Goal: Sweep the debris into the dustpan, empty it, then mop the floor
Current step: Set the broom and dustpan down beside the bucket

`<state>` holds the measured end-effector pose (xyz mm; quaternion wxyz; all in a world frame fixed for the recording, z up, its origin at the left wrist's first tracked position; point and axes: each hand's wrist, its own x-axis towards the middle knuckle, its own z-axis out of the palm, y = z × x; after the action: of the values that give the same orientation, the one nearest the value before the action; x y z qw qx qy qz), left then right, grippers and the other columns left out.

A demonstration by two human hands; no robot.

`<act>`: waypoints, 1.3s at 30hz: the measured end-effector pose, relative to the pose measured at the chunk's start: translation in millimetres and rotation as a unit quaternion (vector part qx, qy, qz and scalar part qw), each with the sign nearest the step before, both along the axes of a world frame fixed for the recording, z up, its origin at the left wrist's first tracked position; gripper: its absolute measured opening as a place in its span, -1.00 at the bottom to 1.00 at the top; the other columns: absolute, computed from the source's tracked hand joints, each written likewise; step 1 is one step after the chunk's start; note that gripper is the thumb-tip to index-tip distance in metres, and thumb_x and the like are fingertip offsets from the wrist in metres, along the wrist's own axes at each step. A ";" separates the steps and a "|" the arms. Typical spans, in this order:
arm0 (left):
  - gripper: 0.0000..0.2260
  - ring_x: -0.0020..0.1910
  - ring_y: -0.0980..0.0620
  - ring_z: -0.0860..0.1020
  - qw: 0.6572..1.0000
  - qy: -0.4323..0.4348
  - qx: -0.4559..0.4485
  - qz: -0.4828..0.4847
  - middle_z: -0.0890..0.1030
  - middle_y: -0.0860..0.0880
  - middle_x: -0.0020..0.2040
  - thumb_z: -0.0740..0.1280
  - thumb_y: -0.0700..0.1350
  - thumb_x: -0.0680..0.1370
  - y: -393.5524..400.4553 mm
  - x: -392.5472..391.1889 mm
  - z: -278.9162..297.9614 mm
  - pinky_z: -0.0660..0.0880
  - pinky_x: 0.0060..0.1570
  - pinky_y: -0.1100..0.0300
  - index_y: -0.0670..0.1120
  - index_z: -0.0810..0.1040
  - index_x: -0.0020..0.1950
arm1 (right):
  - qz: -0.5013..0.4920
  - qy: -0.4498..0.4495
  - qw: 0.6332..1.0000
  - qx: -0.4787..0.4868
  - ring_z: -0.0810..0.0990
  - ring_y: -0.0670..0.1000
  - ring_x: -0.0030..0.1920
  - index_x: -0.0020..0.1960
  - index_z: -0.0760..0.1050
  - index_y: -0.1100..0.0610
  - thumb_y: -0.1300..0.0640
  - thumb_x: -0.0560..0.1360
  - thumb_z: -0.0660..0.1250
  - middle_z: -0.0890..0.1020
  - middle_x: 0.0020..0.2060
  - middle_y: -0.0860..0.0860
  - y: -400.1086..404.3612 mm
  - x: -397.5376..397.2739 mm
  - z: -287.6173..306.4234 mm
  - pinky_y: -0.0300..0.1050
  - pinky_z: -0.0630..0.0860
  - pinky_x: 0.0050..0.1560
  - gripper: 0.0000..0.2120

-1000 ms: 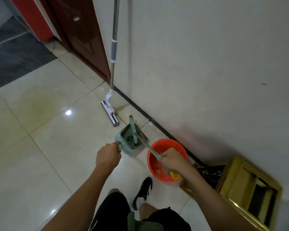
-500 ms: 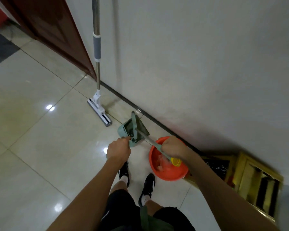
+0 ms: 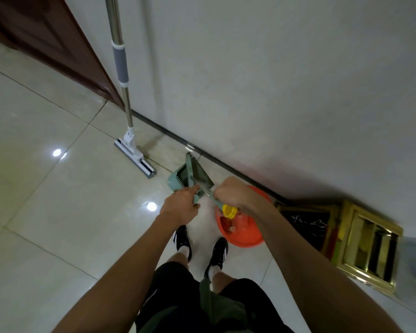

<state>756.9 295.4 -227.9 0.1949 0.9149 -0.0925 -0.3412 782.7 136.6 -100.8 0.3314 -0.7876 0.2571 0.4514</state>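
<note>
Near wall base, green dustpan (image 3: 189, 177) held off floor, tipped on edge, long side running from hands up toward wall. Left hand (image 3: 179, 207) grips dustpan's near end. Right hand (image 3: 233, 194) clenched round metal handle (image 3: 205, 191) with yellow end cap (image 3: 229, 211), handle slanting from cap up-left into dustpan. Orange bucket (image 3: 244, 233) on floor just right of feet, under right hand. Mop (image 3: 124, 92) leans on wall, head flat on floor, left of dustpan. Wide bare tile floor (image 3: 58, 200) to left. Gold stand (image 3: 370, 246) against wall at right.
</note>
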 end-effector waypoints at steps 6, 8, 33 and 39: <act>-0.30 0.32 -0.12 0.51 0.992 0.100 -0.077 0.026 0.47 -0.11 0.46 0.39 0.04 0.56 -1.7 -4.2 -15.4 0.49 0.27 0.03 0.16 0.15 0.63 | -0.034 0.007 0.998 0.061 0.71 0.34 -0.18 0.00 0.56 0.43 0.25 0.52 0.26 0.67 -0.17 0.40 7.3 -8.6 0.9 0.15 0.66 -0.17 -0.77; -0.30 0.39 -0.12 0.47 0.987 0.123 -0.098 0.043 0.42 -0.08 0.50 0.39 -0.01 0.57 -1.3 -7.5 -19.1 0.46 0.33 0.00 0.16 0.13 0.64 | -0.012 0.012 0.997 0.072 0.69 0.29 -0.26 -0.08 0.57 0.40 0.25 0.51 0.25 0.68 -0.23 0.34 9.1 -16.0 2.2 0.00 0.62 -0.24 -0.79; -0.51 -0.13 -0.14 0.59 0.991 0.041 -0.129 -0.012 0.61 -0.17 0.05 0.43 -0.08 0.40 -17.0 -14.1 -20.2 0.55 -0.18 0.08 0.01 0.46 0.33 | -0.066 -0.039 0.997 0.026 0.70 0.07 -0.37 0.00 0.60 0.27 0.23 0.57 0.13 0.70 -0.15 0.16 -72.2 -78.0 -93.8 0.13 0.66 -0.17 -0.73; -0.54 -0.16 -0.11 0.60 0.994 0.002 -0.112 -0.008 0.63 -0.17 0.09 0.51 -0.15 0.42 -16.5 -15.9 -21.4 0.63 -0.18 0.01 0.07 0.44 0.25 | 0.038 -0.076 0.996 -0.025 0.66 0.17 -0.19 -0.23 0.56 0.15 0.18 0.52 0.16 0.68 -0.22 0.13 -73.3 -82.3 -114.4 0.08 0.62 -0.09 -0.76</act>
<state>741.0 279.0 -249.4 0.2938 0.8857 -0.1373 -0.3322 700.4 63.3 -215.2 0.3127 -0.8371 0.2117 0.3957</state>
